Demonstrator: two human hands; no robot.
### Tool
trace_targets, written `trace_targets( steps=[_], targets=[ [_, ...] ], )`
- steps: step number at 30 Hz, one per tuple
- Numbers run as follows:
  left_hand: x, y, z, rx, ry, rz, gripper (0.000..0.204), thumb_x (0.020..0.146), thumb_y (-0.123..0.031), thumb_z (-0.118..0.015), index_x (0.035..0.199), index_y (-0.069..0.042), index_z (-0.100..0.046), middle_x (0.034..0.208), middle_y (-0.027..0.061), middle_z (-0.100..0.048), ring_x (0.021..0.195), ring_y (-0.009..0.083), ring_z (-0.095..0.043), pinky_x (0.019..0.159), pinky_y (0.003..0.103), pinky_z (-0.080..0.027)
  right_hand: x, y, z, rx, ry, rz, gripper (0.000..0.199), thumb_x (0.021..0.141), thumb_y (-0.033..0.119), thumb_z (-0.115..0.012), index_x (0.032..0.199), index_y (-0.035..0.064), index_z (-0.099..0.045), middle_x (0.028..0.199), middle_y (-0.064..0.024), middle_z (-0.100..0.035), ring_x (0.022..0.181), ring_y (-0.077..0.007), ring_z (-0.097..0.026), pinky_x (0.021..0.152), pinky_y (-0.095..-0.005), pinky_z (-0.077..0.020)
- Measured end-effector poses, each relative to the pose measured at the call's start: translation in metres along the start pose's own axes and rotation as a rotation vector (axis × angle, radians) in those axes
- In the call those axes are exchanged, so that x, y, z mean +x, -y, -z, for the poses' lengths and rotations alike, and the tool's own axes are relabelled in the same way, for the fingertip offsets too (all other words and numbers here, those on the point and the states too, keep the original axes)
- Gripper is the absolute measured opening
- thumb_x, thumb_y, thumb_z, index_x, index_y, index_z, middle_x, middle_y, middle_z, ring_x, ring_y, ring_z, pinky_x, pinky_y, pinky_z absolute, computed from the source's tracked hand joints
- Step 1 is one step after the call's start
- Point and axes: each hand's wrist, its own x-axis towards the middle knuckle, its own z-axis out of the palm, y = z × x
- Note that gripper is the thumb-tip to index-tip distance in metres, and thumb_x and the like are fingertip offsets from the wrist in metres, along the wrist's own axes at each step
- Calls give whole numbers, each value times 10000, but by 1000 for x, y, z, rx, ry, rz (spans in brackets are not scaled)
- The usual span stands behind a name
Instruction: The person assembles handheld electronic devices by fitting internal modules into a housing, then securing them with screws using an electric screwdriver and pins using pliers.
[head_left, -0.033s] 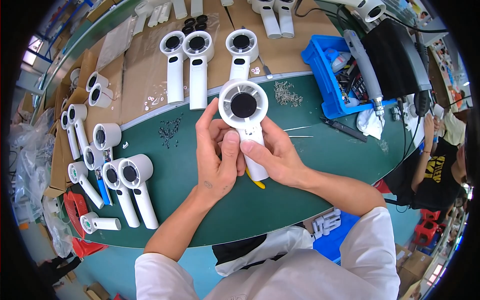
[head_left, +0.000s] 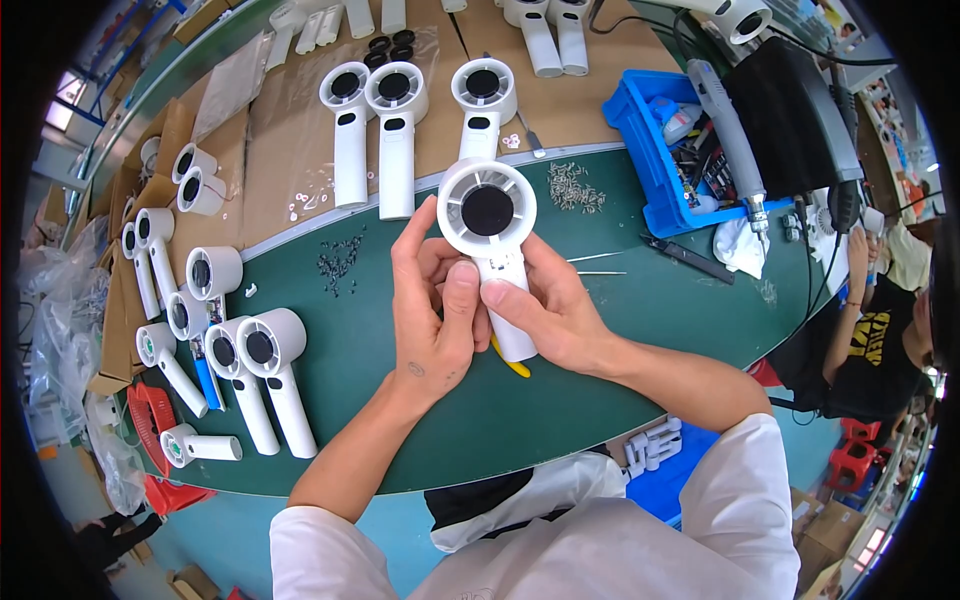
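Note:
A white handheld fan (head_left: 515, 335) is held over the green table, its round head with the black centre tipped away from me and its handle toward me. My left hand (head_left: 440, 310) is closed round the handle's left side, the thumb resting near the neck. From the right, my right hand (head_left: 550, 310) grips the same handle, its thumb pressed on the front just below the head. The handle's front looks uncovered near the neck, and my thumbs hide part of it. Beneath the fan, a yellow tool handle (head_left: 512, 368) partly shows on the table.
More white fans (head_left: 397, 150) lie beyond my hands, and others (head_left: 262, 348) at the left. Small black screws (head_left: 340, 262) and silver screws (head_left: 575, 188) lie in heaps. Tweezers (head_left: 600, 272) lie right of my hands. A blue bin (head_left: 655, 215) holds tools under an electric screwdriver (head_left: 725, 125).

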Motion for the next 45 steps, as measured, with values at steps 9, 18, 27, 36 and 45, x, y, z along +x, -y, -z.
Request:
trace_targets(
  steps=[9,18,27,36,45],
  targets=[
    [2,0,-1,-23,5,0,520,998,-141,-434,1447,-40,-192,1087,149,-528,556,49,-488,420,183,-378,1,-1,2,-17,10,3,294,977,127,-490,1230,3,-407,909,-83,-582,765,-133,-609,671,-285,-511],
    [0,-2,0,-115,-4,26,515,1002,-153,-433,1446,-41,-197,1130,141,-520,611,39,-495,444,174,-375,0,1,6,11,71,3,352,1006,210,-448,1288,7,-393,921,-88,-584,812,-144,-604,725,-296,-503],
    [1,1,4,-54,-4,-31,529,1002,-159,-430,1455,-40,-183,1143,136,-518,653,38,-499,457,176,-373,0,2,5,-47,81,46,369,1006,222,-458,1295,0,-399,924,-82,-591,814,-141,-601,728,-292,-499],
    [1,2,2,-55,-30,-30,530,998,-153,-434,1452,-32,-188,1148,138,-520,696,47,-512,483,177,-388,0,3,5,-10,80,10,374,1002,201,-471,1308,2,-393,937,-81,-601,814,-137,-618,724,-285,-512],
    [-1,0,2,-75,-10,-15,524,1001,-152,-427,1452,-30,-189,1130,133,-521,736,56,-525,498,176,-399,0,2,6,-38,87,40,366,1001,194,-469,1302,1,-395,955,-84,-603,821,-139,-624,725,-288,-515]
  ],
)
